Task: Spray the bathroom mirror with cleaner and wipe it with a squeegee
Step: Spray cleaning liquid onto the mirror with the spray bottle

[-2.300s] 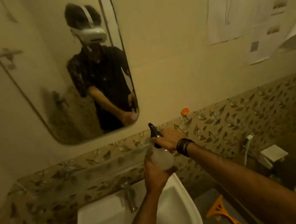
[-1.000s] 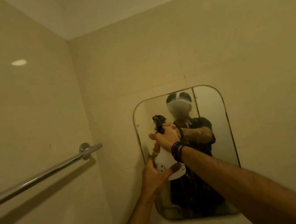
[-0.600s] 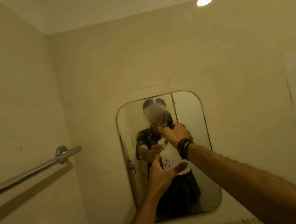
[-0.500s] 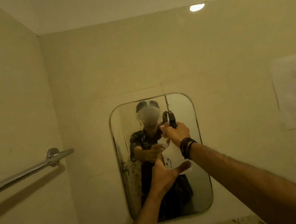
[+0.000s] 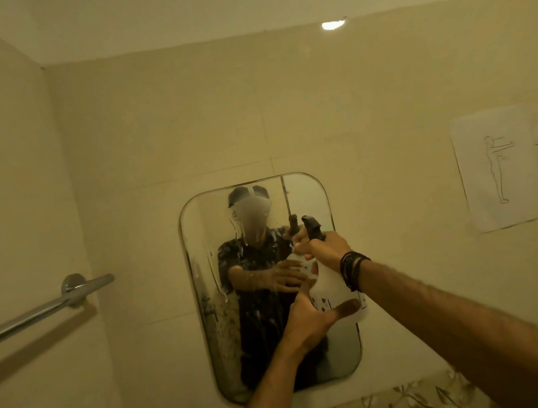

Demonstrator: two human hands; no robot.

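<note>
Spray bottle [image 5: 331, 283] now further right before mirror [image 5: 310, 199], fresh drips running down glass, right hand [image 5: 323, 248] gripping trigger head, left hand [image 5: 310, 320] cupping base.

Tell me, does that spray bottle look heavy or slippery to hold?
Probably not light: the spray bottle is bulky, and the left hand cups its base while the right hand grips the neck. Possibly slippery: drips run down the mirror, so its smooth plastic may be wet.
</note>
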